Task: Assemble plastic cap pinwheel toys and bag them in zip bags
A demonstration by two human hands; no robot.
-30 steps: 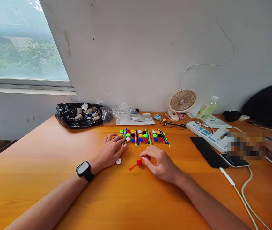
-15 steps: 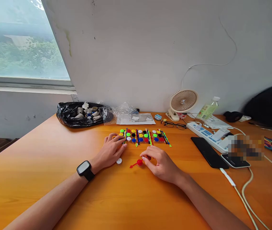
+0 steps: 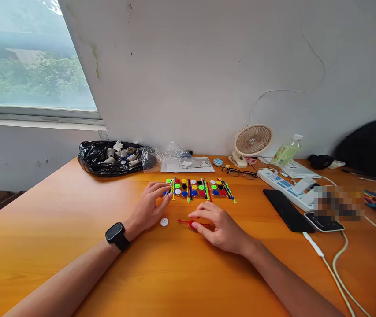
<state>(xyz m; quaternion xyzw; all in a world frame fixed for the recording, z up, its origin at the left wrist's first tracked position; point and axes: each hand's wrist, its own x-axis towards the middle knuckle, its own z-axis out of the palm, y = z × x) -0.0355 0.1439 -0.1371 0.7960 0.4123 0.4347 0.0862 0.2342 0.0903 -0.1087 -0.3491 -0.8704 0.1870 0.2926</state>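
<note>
A row of small coloured discs and thin sticks (image 3: 201,188) lies across the middle of the orange table (image 3: 58,246). My left hand (image 3: 150,205), with a black watch on its wrist, has its fingertips at the left end of that row, pinching a small piece there. My right hand (image 3: 219,224) rests on the table with its fingers on a red disc with a red stick (image 3: 191,223). A lone white disc (image 3: 164,222) lies between my two hands.
A black bag of small parts (image 3: 108,159) and clear plastic wrap (image 3: 188,162) sit at the back. To the right are a small fan (image 3: 252,141), glasses (image 3: 239,172), a bottle (image 3: 286,152), a power strip (image 3: 287,187), a dark phone (image 3: 287,208) and white cables (image 3: 340,268).
My right hand has turned the red stick piece from slanting to nearly level and laid its fingers over it. My left fingertips curled in at the row's left end.
</note>
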